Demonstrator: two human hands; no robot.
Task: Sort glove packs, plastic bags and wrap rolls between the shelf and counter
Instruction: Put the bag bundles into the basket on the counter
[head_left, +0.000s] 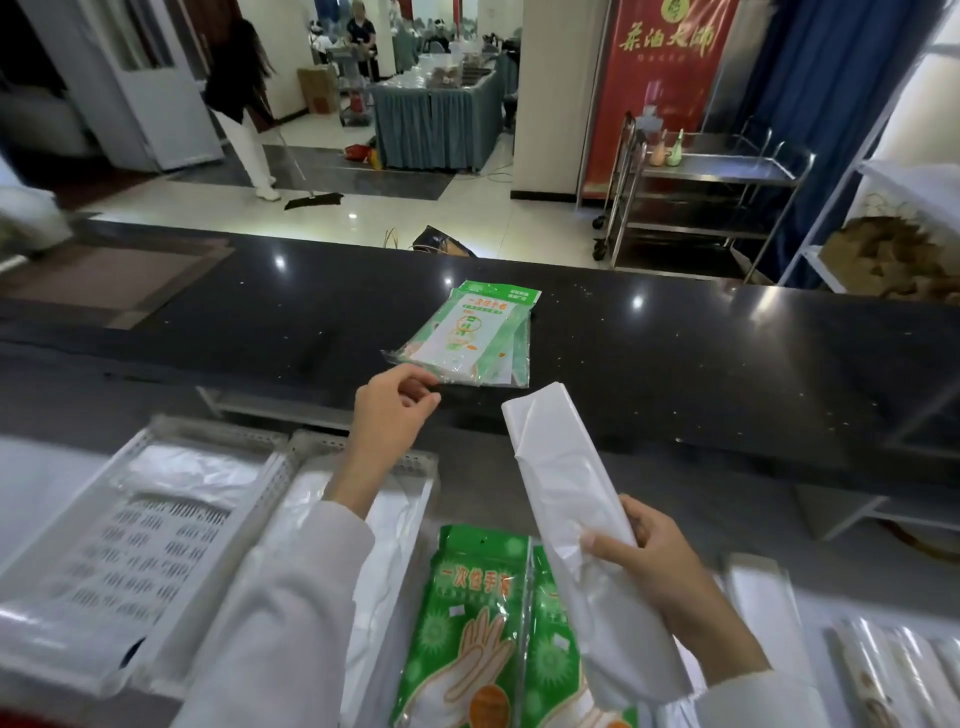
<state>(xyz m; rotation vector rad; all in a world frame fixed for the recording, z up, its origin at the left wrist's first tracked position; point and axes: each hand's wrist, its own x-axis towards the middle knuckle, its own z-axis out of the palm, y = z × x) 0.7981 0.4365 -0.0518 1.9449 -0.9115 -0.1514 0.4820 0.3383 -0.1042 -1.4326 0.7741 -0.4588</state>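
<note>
I see a glossy black counter (675, 353) crossing mid-frame, a tiled hall beyond it, a red banner (665, 78) upper right and a steel cart (717, 192) beside it. Green glove packs (470, 335) lie stacked at the counter's centre. My left hand (389, 410) hovers just beside their near corner, fingers loosely curled, holding nothing. My right hand (649, 556) grips a folded translucent plastic bag bundle (566, 493), tilted, lower right. White perforated trays (156, 519) sit lower left.

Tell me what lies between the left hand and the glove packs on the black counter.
Nothing: in the head view the left hand hovers just short of the glove packs, over bare black counter.
</note>
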